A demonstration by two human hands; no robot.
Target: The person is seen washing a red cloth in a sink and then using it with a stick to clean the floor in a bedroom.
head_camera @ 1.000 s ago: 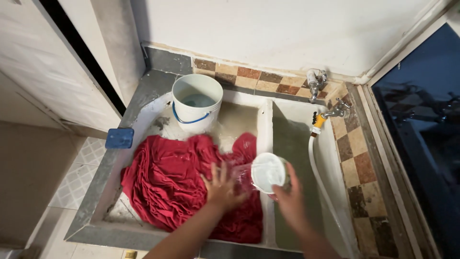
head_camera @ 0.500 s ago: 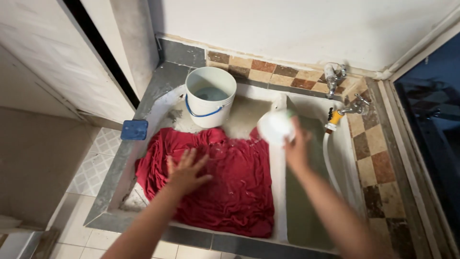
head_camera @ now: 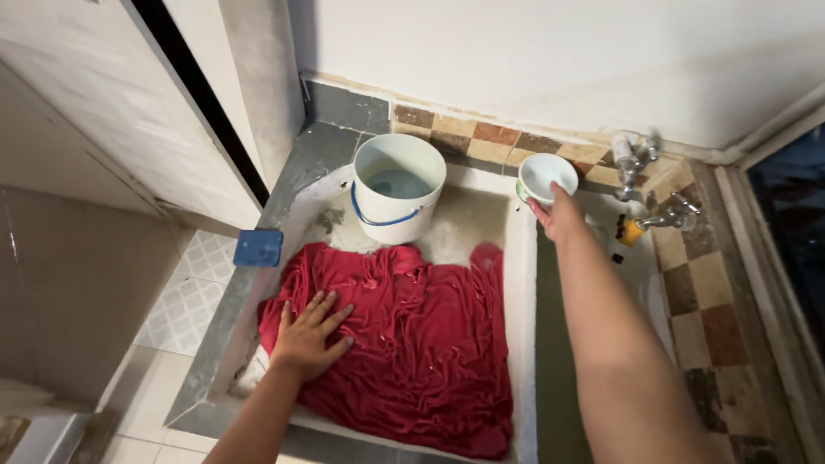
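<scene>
Clearly the left hand (head_camera: 308, 337) lies flat, fingers spread, on the wet red cloth (head_camera: 404, 331), pinning it to the sink (head_camera: 520, 283) floor. Beyond the cloth, the right hand (head_camera: 557, 215) grips a small white bowl (head_camera: 545, 176) by its rim, mouth up, beside the bucket (head_camera: 397, 187) and near the taps (head_camera: 636, 159).

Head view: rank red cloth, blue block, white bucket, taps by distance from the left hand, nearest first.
1. Red cloth: directly under the left hand, palm flat on it, in the left basin.
2. Blue block: on the grey ledge, up and left of the hand.
3. White bucket: at the back of the same basin.
4. Taps: far right, on the tiled back corner.
</scene>
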